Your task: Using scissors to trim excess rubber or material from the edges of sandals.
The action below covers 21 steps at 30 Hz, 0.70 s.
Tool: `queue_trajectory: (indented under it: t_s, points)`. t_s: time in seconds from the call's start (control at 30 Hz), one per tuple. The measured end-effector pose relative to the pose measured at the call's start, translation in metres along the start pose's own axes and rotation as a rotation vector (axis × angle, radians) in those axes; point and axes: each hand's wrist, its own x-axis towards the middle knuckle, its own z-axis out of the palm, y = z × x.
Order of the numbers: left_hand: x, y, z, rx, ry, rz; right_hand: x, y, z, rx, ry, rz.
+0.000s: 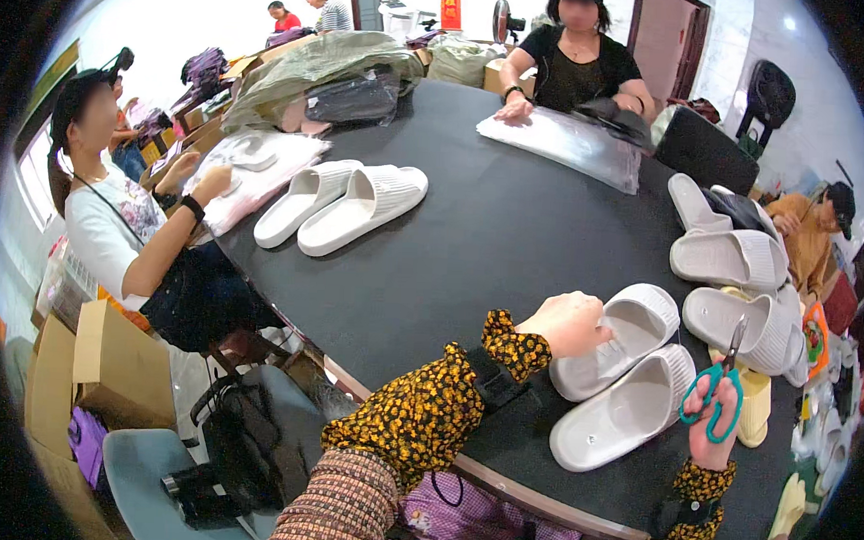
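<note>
The left hand (pixel 571 324) is closed on the inner edge of the near slipper (pixel 612 341), pinching something small I cannot make out. If that grip loosens, the slipper could skid across the dark table (pixel 471 243). Right of the slipper, the right hand (pixel 714 413) is raised, fingers through green scissors (pixel 718 389), blades up; careless closing near the slipper's foam could nick it.

L hand (pixel 571 324) fisted, forearm stretched fwd; R hand (pixel 712 418) raised, fingers (pixel 727 395) curled shut.
</note>
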Motion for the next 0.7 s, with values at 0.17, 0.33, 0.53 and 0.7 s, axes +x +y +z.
queue_trajectory:
  t_s: [0.17,0.33,0.53,0.7]
  points:
    - [-0.001,0.009,0.008,-0.203,-0.158,0.029,-0.003,-0.008,-0.007,0.021,0.053,-0.055]
    - [-0.004,0.03,0.008,-0.45,-0.516,0.128,-0.01,-0.018,-0.02,0.094,0.17,-0.033]
    - [-0.005,0.031,0.001,-0.557,-0.437,0.04,0.001,-0.025,-0.004,0.062,0.016,-0.043]
    - [0.004,0.043,0.015,-0.606,-0.397,0.018,-0.003,-0.036,-0.017,0.097,0.062,-0.065]
